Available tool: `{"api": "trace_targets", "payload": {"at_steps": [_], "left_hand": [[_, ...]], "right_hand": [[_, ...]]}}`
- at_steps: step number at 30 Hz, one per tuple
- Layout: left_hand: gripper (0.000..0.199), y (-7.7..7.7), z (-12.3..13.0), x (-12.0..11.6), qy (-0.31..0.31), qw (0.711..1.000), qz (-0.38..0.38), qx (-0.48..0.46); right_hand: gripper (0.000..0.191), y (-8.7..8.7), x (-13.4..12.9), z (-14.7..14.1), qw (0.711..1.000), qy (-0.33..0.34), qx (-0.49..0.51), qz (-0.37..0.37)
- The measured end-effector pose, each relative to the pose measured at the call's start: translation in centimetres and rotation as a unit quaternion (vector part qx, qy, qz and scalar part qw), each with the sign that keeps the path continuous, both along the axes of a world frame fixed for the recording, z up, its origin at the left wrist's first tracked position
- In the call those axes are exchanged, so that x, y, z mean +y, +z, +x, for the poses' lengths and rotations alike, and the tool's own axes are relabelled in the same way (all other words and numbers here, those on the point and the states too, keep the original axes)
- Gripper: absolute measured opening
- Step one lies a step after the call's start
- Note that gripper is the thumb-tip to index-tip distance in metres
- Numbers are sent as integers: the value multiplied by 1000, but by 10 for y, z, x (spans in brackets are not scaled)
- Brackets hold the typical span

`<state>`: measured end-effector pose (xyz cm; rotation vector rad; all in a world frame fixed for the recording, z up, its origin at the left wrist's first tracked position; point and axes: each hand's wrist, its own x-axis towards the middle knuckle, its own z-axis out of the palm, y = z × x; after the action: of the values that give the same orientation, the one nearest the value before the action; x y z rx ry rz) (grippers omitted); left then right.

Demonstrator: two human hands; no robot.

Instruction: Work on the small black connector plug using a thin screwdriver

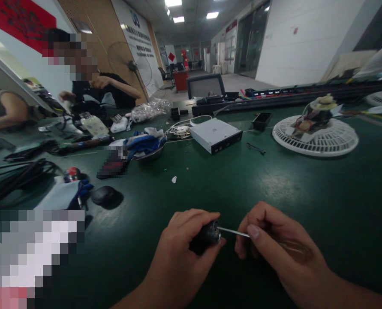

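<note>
A dark cylindrical part sits in my left hand, the fingers wrapped over its top and the thumb below it. Its round end faces right. My right hand grips a screwdriver with a thin metal shaft and a see-through amber handle, which lies mostly inside the palm. The shaft points left, and its tip touches the end face of the dark part. Whether the tip sits in a screw is too small to tell. Both hands are just above the green tabletop near its front edge.
Beyond my hands lie a disc drive, a white fan grille with a motor and a small black tray. Leftward are a black mouse, a bowl with blue cloth and cables. Two people sit across at the left.
</note>
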<state>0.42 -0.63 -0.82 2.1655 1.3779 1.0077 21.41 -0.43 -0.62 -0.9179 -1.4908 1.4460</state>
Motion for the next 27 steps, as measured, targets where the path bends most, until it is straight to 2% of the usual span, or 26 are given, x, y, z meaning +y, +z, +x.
{"api": "trace_targets", "payload": {"at_steps": [9, 17, 21, 27], "left_hand": [[45, 0, -2, -3, 8, 1000, 2, 4], [44, -1, 1, -2, 9, 1000, -13, -1], [43, -2, 1, -1, 16, 1000, -23, 6], [41, -1, 1, 0, 33, 999, -19, 4]], "right_hand": [[30, -5, 1, 2, 999, -11, -51, -5], [27, 1, -1, 4, 999, 33, -21, -11], [28, 1, -2, 1, 1000, 11, -7, 0], [31, -3, -2, 4, 995, -9, -101, 12]]}}
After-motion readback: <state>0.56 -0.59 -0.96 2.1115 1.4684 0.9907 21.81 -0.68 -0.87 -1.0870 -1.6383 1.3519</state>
